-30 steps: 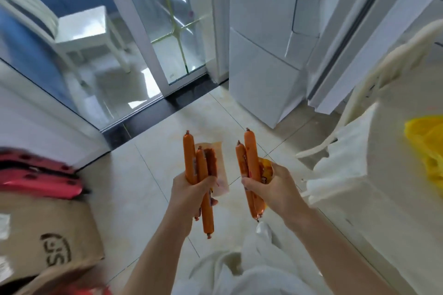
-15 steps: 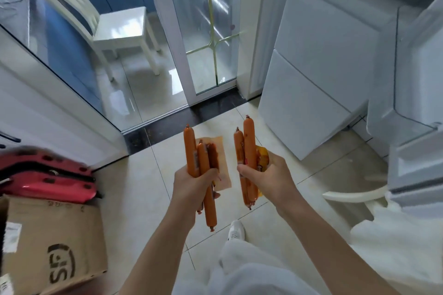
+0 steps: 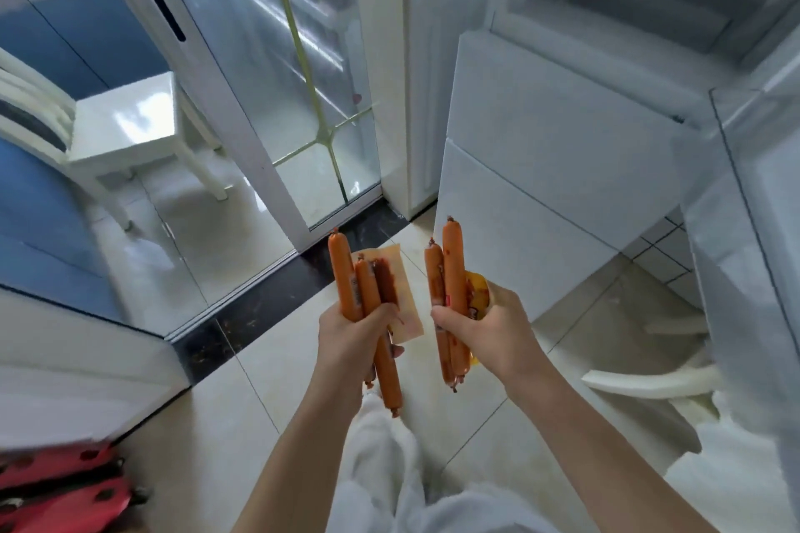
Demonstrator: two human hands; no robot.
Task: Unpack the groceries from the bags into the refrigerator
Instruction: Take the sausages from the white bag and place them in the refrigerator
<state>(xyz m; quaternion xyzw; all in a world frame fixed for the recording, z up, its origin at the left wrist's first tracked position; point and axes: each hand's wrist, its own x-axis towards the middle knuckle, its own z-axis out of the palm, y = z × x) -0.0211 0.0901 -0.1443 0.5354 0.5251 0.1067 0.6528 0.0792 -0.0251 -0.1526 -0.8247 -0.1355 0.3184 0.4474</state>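
Head view, mid-carry. We grip sausages in both fists at lower centre of the frame. Our left hand [image 3: 353, 335] curls round a bundle of orange sausages [image 3: 346, 281] together with a flat pale packet [image 3: 400, 294]; our right hand [image 3: 480, 327] is clenched on a second pair of sausages [image 3: 452, 273] and a yellow wrapper [image 3: 478, 294] behind them.

Compared with a second ago, both grips are unchanged, but the surroundings have swung: the table with the yellow bag has left the right edge, and the white refrigerator [image 3: 541, 169] now fills the upper right, nearer and larger. We judge that the carry towards it is nearly done and placing comes next.

An open fridge door [image 3: 753, 195] stands at the right edge, and the lit cavity at the top right appears to be the open compartment, blurred. Two closed lower fronts face us. At left are a glass sliding door [image 3: 268, 91], a white chair [image 3: 125, 121] beyond it and red objects [image 3: 65, 489] at bottom left. A curved white chair rail [image 3: 640, 381] low on the right lies near our path.
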